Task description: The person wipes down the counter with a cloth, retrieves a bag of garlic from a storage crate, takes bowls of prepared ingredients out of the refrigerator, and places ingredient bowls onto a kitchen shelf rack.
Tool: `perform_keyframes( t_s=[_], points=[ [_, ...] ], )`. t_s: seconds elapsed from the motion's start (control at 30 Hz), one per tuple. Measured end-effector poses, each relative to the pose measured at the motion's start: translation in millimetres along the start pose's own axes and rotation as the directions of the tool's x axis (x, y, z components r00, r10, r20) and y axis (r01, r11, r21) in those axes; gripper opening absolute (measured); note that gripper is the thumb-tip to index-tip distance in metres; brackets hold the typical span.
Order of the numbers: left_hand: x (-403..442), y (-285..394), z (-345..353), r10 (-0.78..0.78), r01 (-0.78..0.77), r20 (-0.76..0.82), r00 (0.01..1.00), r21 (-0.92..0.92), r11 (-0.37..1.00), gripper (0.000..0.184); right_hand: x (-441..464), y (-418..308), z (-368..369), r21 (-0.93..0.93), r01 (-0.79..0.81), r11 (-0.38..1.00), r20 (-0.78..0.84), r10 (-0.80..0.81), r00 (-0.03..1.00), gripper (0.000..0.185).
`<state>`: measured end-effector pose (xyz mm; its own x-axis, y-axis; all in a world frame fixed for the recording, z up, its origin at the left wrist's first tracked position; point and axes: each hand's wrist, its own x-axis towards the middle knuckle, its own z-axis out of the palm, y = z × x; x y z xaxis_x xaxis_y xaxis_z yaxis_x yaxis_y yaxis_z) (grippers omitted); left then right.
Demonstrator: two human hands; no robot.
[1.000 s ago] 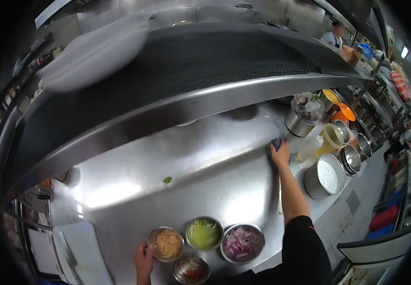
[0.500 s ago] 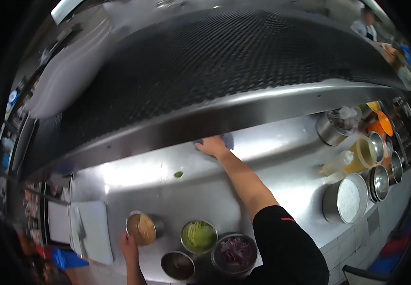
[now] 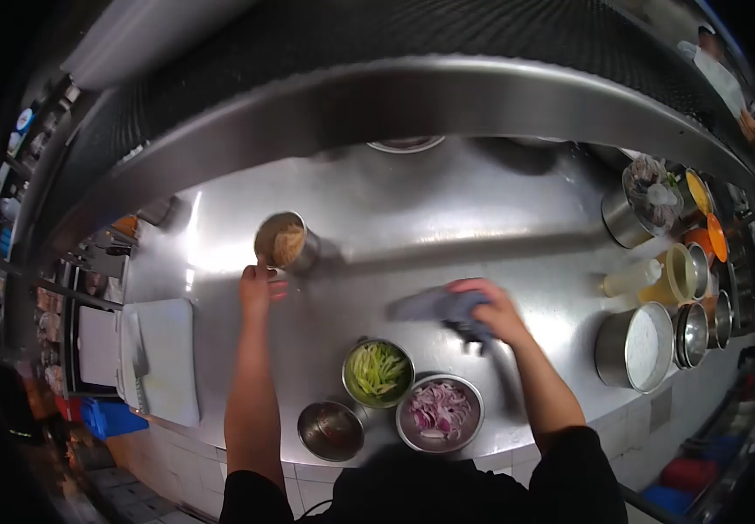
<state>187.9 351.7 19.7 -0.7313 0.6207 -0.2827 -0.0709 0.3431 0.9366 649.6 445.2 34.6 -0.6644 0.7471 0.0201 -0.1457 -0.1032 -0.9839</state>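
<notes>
My left hand (image 3: 258, 276) grips the near rim of a metal container (image 3: 309, 249) with pale shredded food (image 3: 288, 245) inside, over the left middle of the steel counter. In my right hand (image 3: 493, 307) is a grey-blue cloth (image 3: 439, 306), blurred by motion, above the counter. Near the front edge are a bowl of sliced green vegetable (image 3: 378, 370), a bowl of sliced purple onion (image 3: 440, 410) and a darker bowl (image 3: 331, 431) with a little reddish content.
A white cutting board (image 3: 168, 360) with a knife (image 3: 137, 354) lies at the left. At the right stand a pot of white powder (image 3: 644, 348), a squeeze bottle (image 3: 632, 279), and several containers. A shelf (image 3: 395, 98) overhangs the counter's back. A person (image 3: 720, 74) is at upper right.
My left hand has carried the shredded-food container away from the front bowls, toward the back. My right hand has drawn the cloth from the back toward the front. The green leaf is no longer visible.
</notes>
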Motion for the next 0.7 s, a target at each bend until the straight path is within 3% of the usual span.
perform_keyframes(
  t_s=[0.03, 0.1, 0.17, 0.2, 0.23, 0.3, 0.37, 0.4, 0.43, 0.47, 0.53, 0.6, 0.7],
  points=[
    [-16, 2, 2, -0.021, 0.021, 0.011, 1.0, -0.006, 1.0, 0.04, -30, -4, -27, -0.109, 0.047, 0.993, -0.159, -0.064, 0.985, 0.052],
    [-54, 14, 2, -0.111, -0.022, 0.321, 0.941, 0.384, 0.923, 0.047, -88, -11, -72, -0.293, 0.041, 0.955, -0.47, -0.181, 0.864, 0.058],
    [-127, 20, 16, -0.148, -0.214, 0.637, 0.756, 0.454, 0.865, 0.044, -125, 25, -126, -0.523, -0.21, 0.826, -0.688, -0.263, 0.676, 0.057],
    [-138, -9, 22, 0.069, -0.485, 0.761, 0.645, 0.338, 0.806, 0.041, -127, 48, -133, -0.719, -0.369, 0.589, -0.651, -0.386, 0.653, 0.057],
    [-143, -32, 27, 0.265, -0.713, 0.841, 0.472, 0.187, 0.676, 0.038, -123, 65, -135, -0.821, -0.494, 0.285, -0.567, -0.497, 0.657, 0.056],
    [-161, -17, 33, 0.201, -0.666, 0.795, 0.573, 0.309, 0.679, 0.034, -84, 75, -94, -0.833, -0.358, 0.422, -0.536, -0.458, 0.709, 0.057],
    [-164, -7, 12, 0.133, -0.6, 0.727, 0.674, 0.434, 0.672, 0.031, -42, 80, -27, -0.908, -0.167, 0.384, -0.327, -0.4, 0.856, 0.06],
    [-161, -4, -2, 0.1, -0.483, 0.627, 0.773, 0.479, 0.733, 0.031, -19, 75, 11, -0.924, -0.094, 0.372, -0.22, -0.314, 0.924, 0.06],
    [-160, -2, -17, 0.055, -0.357, 0.519, 0.853, 0.504, 0.787, 0.03, 3, 81, 39, -0.933, 0.075, 0.352, -0.046, -0.324, 0.945, 0.061],
    [-160, 0, -38, 0.06, -0.341, 0.491, 0.869, 0.508, 0.791, 0.03, 24, 84, 73, -0.914, 0.166, 0.369, 0.055, -0.294, 0.954, 0.062],
    [-163, 8, -96, 0.184, -0.281, 0.225, 0.957, 0.559, 0.78, 0.031, 67, 91, 137, -0.865, 0.302, 0.4, 0.22, -0.239, 0.946, 0.065],
    [-178, 11, -158, 0.26, -0.245, 0.056, 0.964, 0.57, 0.784, 0.03, 107, 105, 203, -0.845, 0.365, 0.39, 0.297, -0.225, 0.928, 0.065],
    [-216, 4, -232, 0.241, -0.082, -0.279, 0.93, 0.482, 0.873, 0.028, 179, 129, 300, -0.728, 0.506, 0.463, 0.399, -0.315, 0.861, 0.059]
  ],
)
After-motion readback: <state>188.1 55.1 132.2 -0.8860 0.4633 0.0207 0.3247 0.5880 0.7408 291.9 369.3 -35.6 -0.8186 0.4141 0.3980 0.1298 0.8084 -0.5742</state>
